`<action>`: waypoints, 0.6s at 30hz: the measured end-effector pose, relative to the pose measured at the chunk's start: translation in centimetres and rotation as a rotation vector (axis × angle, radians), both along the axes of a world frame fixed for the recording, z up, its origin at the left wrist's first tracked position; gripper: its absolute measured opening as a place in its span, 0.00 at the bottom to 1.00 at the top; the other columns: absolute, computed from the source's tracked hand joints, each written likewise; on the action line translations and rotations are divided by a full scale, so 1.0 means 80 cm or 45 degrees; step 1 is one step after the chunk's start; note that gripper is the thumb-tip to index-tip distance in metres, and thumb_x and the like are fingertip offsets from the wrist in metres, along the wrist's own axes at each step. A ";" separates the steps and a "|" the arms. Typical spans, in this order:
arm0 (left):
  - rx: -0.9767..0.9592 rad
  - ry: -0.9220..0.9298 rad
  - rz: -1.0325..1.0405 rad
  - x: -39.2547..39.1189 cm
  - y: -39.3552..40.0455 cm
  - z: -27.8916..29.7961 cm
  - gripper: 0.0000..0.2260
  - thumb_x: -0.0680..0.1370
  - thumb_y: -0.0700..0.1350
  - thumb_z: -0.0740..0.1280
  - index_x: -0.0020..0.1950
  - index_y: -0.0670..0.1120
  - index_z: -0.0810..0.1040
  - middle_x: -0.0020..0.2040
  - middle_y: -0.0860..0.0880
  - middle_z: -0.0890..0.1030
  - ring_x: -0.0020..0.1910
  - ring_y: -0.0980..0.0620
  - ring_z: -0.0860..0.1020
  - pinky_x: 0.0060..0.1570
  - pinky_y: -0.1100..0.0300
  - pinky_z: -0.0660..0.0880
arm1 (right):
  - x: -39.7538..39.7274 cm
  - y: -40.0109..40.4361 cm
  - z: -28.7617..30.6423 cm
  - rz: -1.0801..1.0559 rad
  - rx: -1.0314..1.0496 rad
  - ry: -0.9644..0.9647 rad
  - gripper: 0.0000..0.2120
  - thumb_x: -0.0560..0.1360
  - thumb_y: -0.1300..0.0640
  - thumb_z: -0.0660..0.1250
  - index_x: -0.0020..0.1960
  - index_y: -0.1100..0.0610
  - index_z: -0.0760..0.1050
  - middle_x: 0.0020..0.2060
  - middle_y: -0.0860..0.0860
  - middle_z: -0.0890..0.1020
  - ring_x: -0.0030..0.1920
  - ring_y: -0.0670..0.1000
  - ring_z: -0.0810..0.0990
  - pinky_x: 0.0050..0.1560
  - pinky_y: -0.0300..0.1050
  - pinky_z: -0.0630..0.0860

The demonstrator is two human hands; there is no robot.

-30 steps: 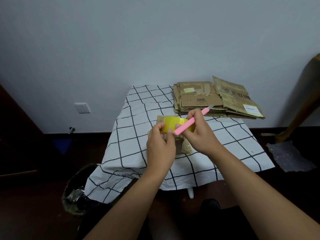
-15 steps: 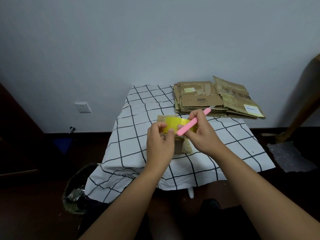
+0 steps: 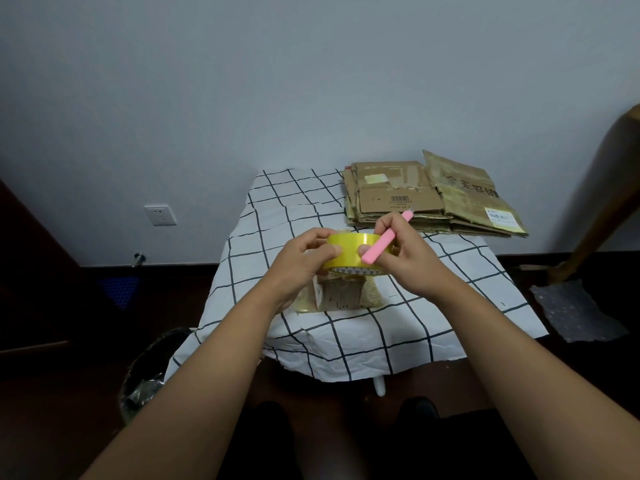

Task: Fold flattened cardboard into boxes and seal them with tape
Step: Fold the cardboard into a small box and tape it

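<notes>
Tape roll point(image 3: 349, 251), yellow, sits gripped in the left hand point(image 3: 298, 268) above a small cardboard box point(image 3: 341, 294) on the checked surface point(image 3: 433, 306); the right hand point(image 3: 412, 261) clasps a pink cutter point(image 3: 382, 245) against it. Flattened cardboard point(image 3: 426, 199) lies beyond the roll.

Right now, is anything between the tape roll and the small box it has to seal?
Nothing visible. The left hand and right hand hold the yellow tape roll directly above the small box, with no object between them. The right hand also grips the pink knife, up at the roll's side.
</notes>
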State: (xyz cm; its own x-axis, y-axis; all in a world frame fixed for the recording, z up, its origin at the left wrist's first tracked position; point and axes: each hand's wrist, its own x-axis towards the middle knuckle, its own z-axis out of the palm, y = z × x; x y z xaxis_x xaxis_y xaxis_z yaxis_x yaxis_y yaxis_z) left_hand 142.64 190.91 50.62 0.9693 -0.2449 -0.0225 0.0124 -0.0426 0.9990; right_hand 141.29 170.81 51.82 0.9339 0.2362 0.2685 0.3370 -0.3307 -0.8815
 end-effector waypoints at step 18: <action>0.022 0.082 0.190 -0.007 -0.009 -0.013 0.14 0.76 0.55 0.71 0.52 0.46 0.83 0.46 0.51 0.85 0.46 0.55 0.81 0.51 0.57 0.79 | 0.011 0.000 -0.002 -0.028 0.055 -0.006 0.15 0.71 0.50 0.72 0.47 0.54 0.67 0.38 0.44 0.68 0.37 0.44 0.66 0.40 0.44 0.66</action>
